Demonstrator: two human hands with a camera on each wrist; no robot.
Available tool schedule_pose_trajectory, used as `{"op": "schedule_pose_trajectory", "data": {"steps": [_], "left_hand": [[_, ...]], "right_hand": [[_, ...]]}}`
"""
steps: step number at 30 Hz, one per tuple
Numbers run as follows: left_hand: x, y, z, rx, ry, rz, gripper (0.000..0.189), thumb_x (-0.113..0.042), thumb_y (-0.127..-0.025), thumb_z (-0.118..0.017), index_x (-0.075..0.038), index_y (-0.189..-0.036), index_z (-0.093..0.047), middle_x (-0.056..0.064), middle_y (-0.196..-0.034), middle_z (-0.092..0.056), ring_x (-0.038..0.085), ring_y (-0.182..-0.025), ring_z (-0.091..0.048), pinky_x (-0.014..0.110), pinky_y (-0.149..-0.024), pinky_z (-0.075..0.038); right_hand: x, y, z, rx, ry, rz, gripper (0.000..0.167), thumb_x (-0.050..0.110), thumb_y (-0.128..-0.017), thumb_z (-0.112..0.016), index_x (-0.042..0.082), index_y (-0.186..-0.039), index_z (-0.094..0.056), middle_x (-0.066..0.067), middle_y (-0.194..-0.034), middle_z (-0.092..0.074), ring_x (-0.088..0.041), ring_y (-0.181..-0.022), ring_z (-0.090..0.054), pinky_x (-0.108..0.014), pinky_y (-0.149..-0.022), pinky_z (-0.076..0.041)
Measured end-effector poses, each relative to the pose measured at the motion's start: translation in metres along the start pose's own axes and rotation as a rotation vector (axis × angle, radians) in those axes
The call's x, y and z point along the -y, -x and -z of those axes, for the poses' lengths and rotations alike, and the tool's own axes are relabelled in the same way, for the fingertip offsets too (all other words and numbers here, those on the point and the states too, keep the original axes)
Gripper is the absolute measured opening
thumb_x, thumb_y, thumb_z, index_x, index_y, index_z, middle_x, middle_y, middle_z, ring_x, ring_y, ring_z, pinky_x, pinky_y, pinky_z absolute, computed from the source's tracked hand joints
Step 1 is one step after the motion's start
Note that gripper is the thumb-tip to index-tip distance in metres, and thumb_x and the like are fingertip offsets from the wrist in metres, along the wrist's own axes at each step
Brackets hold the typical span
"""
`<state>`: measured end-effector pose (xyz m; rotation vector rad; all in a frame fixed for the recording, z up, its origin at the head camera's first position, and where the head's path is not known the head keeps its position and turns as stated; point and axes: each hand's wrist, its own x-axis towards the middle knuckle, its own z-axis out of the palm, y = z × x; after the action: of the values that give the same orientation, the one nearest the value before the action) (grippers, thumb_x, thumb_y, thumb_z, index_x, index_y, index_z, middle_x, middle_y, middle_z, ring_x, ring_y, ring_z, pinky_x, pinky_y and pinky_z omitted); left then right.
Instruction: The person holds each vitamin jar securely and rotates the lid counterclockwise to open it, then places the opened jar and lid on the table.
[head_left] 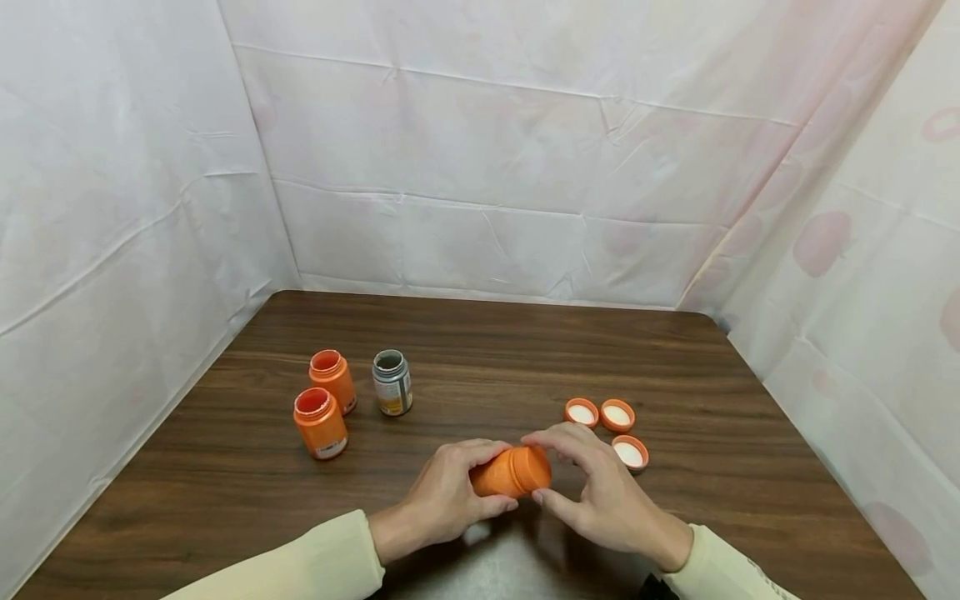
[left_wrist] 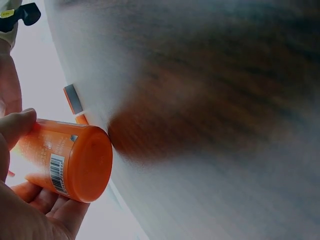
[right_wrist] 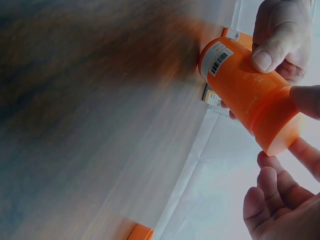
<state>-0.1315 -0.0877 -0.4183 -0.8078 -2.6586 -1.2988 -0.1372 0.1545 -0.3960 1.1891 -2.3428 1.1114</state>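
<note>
An orange bottle [head_left: 495, 475] lies tilted in front of me, its capped end toward the right. My left hand [head_left: 453, 492] grips it round the body, thumb on the near side and fingers on the far side. In the left wrist view the bottle's round base [left_wrist: 92, 162] and a barcode label [left_wrist: 57, 172] show. My right hand [head_left: 603, 492] pinches the orange cap [head_left: 532, 468] between thumb and index finger. The right wrist view shows the other right-hand fingers [right_wrist: 267, 187] spread off the cap [right_wrist: 280, 130].
Two uncapped orange bottles [head_left: 321, 427] [head_left: 335, 383] and an uncapped grey bottle [head_left: 392, 387] stand at the left on the dark wooden table [head_left: 480, 350]. Three caps [head_left: 581, 412] [head_left: 617, 415] [head_left: 630, 452] lie inside-up beyond my right hand. White sheeting [head_left: 495, 150] surrounds the table's back and sides.
</note>
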Motion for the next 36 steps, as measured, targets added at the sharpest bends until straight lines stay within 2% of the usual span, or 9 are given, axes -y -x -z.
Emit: {"op": "schedule_pose_trajectory", "data": {"steps": [8,14,17,20,26,30,36], "left_hand": [[-0.0004,0.0001,0.0000,-0.002,0.001,-0.005,0.053,-0.022,-0.079,-0.092,-0.018,-0.127,-0.072,-0.007,-0.122,-0.070,0.007,-0.104,-0.064,0.031,-0.088,-0.052],[0.0000,0.0007,0.0000,-0.002,0.004,-0.005,0.052,-0.021,-0.079,-0.092,-0.019,-0.127,-0.071,-0.008,-0.121,-0.070,0.007,-0.104,-0.064,0.031,-0.088,-0.052],[0.0003,0.0011,-0.0001,-0.009,-0.001,-0.002,0.053,-0.022,-0.079,-0.092,-0.018,-0.127,-0.071,-0.007,-0.122,-0.070,0.007,-0.104,-0.064,0.031,-0.088,-0.052],[0.0004,0.0013,-0.0003,-0.014,-0.006,0.002,0.052,-0.023,-0.079,-0.092,-0.018,-0.127,-0.072,-0.006,-0.122,-0.070,0.008,-0.106,-0.064,0.031,-0.088,-0.052],[0.0002,0.0007,0.0001,-0.013,0.000,0.009,0.051,-0.024,-0.079,-0.091,-0.018,-0.126,-0.072,-0.006,-0.123,-0.070,0.008,-0.107,-0.064,0.030,-0.089,-0.053],[-0.0001,0.0006,0.0003,-0.015,0.002,0.013,0.052,-0.024,-0.079,-0.091,-0.017,-0.127,-0.072,-0.005,-0.123,-0.070,0.008,-0.108,-0.064,0.031,-0.090,-0.053],[-0.0001,0.0005,0.0006,-0.011,0.009,0.009,0.051,-0.023,-0.079,-0.091,-0.018,-0.126,-0.072,-0.007,-0.122,-0.070,0.008,-0.106,-0.064,0.030,-0.089,-0.053]], "right_hand": [[-0.0004,0.0015,0.0017,0.040,-0.015,0.002,0.067,-0.003,-0.076,-0.084,0.020,-0.135,-0.063,0.004,-0.129,-0.059,-0.015,-0.115,-0.058,-0.036,-0.089,-0.055],[0.0010,0.0025,0.0027,0.055,-0.022,-0.014,0.068,-0.004,-0.076,-0.083,0.020,-0.136,-0.063,0.001,-0.131,-0.058,-0.019,-0.117,-0.057,-0.036,-0.094,-0.053],[0.0013,0.0014,0.0023,0.040,-0.024,-0.011,0.067,0.002,-0.078,-0.086,0.018,-0.138,-0.061,0.000,-0.131,-0.058,-0.019,-0.116,-0.058,-0.035,-0.093,-0.054],[0.0017,-0.0002,0.0012,0.013,-0.016,-0.023,0.063,0.014,-0.082,-0.087,0.019,-0.139,-0.060,0.001,-0.129,-0.061,-0.018,-0.108,-0.060,-0.033,-0.087,-0.053],[0.0025,-0.0013,-0.0023,-0.045,0.062,-0.115,0.048,0.037,-0.087,-0.084,0.024,-0.128,-0.064,0.011,-0.109,-0.065,-0.008,-0.091,-0.057,-0.031,-0.077,-0.050],[0.0027,-0.0011,-0.0033,-0.060,0.089,-0.190,0.043,0.042,-0.085,-0.084,0.021,-0.119,-0.068,0.012,-0.095,-0.063,-0.008,-0.080,-0.054,-0.031,-0.069,-0.049],[0.0025,-0.0019,-0.0039,-0.042,0.090,-0.255,0.039,0.045,-0.084,-0.084,0.021,-0.112,-0.069,0.011,-0.088,-0.062,-0.007,-0.073,-0.052,-0.027,-0.064,-0.047]]}}
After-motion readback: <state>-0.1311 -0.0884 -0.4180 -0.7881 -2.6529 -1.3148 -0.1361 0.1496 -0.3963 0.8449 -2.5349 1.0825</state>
